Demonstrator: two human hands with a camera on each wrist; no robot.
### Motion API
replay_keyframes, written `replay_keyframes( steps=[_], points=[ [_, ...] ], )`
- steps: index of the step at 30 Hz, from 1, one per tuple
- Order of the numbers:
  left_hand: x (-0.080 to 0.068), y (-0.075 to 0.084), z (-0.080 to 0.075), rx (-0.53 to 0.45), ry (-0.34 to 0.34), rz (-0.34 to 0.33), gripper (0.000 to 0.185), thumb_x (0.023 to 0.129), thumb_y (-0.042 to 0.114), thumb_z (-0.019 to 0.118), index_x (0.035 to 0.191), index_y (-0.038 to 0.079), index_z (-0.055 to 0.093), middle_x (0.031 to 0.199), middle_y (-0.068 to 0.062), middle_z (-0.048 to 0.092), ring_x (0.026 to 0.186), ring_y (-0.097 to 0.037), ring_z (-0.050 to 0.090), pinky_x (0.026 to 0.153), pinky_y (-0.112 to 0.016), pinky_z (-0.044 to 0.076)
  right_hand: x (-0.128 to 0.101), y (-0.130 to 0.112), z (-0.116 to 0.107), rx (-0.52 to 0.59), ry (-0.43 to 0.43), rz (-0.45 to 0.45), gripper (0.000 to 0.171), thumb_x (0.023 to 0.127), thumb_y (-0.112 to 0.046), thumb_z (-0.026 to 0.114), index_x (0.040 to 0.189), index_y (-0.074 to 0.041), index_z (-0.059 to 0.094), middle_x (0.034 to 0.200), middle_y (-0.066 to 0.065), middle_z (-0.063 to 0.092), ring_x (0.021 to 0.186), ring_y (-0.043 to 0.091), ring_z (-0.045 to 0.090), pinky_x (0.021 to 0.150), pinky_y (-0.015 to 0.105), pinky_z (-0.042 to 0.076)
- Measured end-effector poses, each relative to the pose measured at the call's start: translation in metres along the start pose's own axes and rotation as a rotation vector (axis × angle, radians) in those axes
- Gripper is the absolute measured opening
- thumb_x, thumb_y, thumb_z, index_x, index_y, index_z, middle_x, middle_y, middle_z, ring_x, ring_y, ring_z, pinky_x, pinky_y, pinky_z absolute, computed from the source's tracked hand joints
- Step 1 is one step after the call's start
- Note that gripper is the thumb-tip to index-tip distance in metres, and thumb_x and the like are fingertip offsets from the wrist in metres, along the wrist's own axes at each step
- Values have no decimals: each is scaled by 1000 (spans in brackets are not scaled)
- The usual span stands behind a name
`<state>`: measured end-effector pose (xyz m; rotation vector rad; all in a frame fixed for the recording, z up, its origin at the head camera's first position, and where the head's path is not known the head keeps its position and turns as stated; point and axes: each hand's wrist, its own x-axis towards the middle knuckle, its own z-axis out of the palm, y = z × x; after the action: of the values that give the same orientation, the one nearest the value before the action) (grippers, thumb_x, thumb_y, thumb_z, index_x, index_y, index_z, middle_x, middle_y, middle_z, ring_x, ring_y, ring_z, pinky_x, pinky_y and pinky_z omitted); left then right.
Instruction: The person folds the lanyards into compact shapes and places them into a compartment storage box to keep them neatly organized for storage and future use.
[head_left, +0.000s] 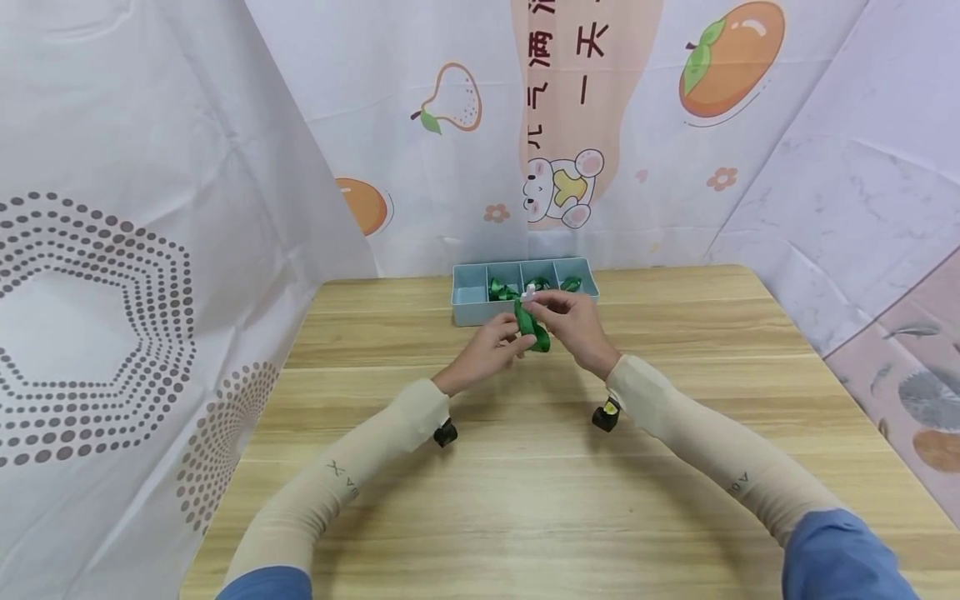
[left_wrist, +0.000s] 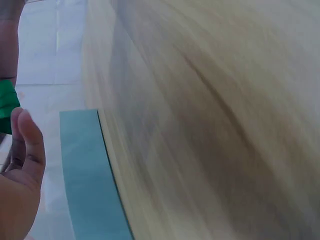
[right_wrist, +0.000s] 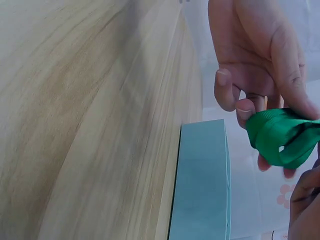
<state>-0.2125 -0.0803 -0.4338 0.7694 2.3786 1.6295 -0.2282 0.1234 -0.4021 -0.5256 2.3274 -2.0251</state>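
Note:
A coil of green ribbon (head_left: 532,327) is held up in front of the blue-grey divided box, with a small white piece (head_left: 529,292) at its top. My left hand (head_left: 489,352) pinches the lower part of the ribbon between thumb and fingers. Thumb and forefinger of my right hand (head_left: 573,325) grip the ribbon's upper end by the white piece. From the right wrist, the green ribbon (right_wrist: 285,137) shows as a loose loop beside the left fingers. Only its edge shows in the left wrist view, near the left thumb.
The blue-grey box (head_left: 470,314) stands at the table's back edge; several compartments hold green ribbon pieces (head_left: 501,289). Its left compartment shows bare floor. A printed cloth (head_left: 450,183) hangs behind the wooden table (head_left: 525,500). Each wrist carries a small black camera (head_left: 606,415).

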Motion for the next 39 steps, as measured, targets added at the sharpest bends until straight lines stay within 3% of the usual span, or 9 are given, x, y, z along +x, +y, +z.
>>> replay_keyframes(
  steps=[6,10,13,16,20,23,27,34,39],
  points=[
    [1,-4,0,-20,59,2,27,106,33,61,112,14,78,116,-10,54,83,-36,56,62,-31,50,1,0,0,19,-20,-18,22,100,-15,70,115,0,76,92,12,69,69,12,48,56,23,40],
    [1,-5,-3,40,143,-34,42,98,40,71,133,16,67,110,-8,52,86,-24,53,65,-32,50,0,0,-2,-69,-14,-147,18,99,-13,71,114,-4,78,96,11,64,77,15,46,61,24,39],
    [1,-3,-6,34,223,-148,54,94,44,76,133,12,57,110,-6,56,86,-16,55,67,-31,49,0,0,-4,-204,2,-336,16,97,-10,74,111,-7,80,91,3,62,74,17,45,62,24,38],
    [0,0,-11,-88,278,-302,44,98,42,71,118,7,54,102,-10,61,68,-14,53,59,-31,45,1,0,-6,-342,28,-539,16,93,-6,77,108,-8,81,83,-2,61,64,14,43,56,24,35],
    [-1,1,-16,-223,294,-426,34,106,35,60,114,1,59,97,-19,65,49,-14,48,48,-30,41,1,3,-7,-443,44,-674,18,90,-1,79,107,-5,81,77,-3,62,59,9,41,54,21,32],
    [-1,-1,-18,-250,266,-406,31,107,29,59,118,1,68,103,-18,67,54,-16,53,50,-28,45,0,5,-8,-463,41,-645,17,91,-3,79,108,-5,81,76,-4,61,59,8,42,54,21,33],
    [1,-6,-18,-281,213,-384,32,105,26,64,122,-1,70,112,-22,65,63,-20,54,56,-30,46,-2,5,-8,-439,25,-514,16,95,-13,76,111,-12,81,76,-6,60,60,12,44,54,25,35],
    [-5,-21,-15,-343,39,-587,41,108,28,56,121,-9,67,109,-23,70,52,-8,51,46,-21,40,-6,4,-3,-345,-10,-359,15,98,-24,74,111,-20,81,75,-4,59,62,17,45,55,28,35],
    [-7,-25,-8,-419,-86,-668,53,110,38,49,115,-10,70,107,-24,73,51,-8,54,44,-18,41,-14,-29,2,-250,1,-349,14,98,-7,71,110,-5,79,78,7,61,64,20,43,58,25,34]
  ],
)
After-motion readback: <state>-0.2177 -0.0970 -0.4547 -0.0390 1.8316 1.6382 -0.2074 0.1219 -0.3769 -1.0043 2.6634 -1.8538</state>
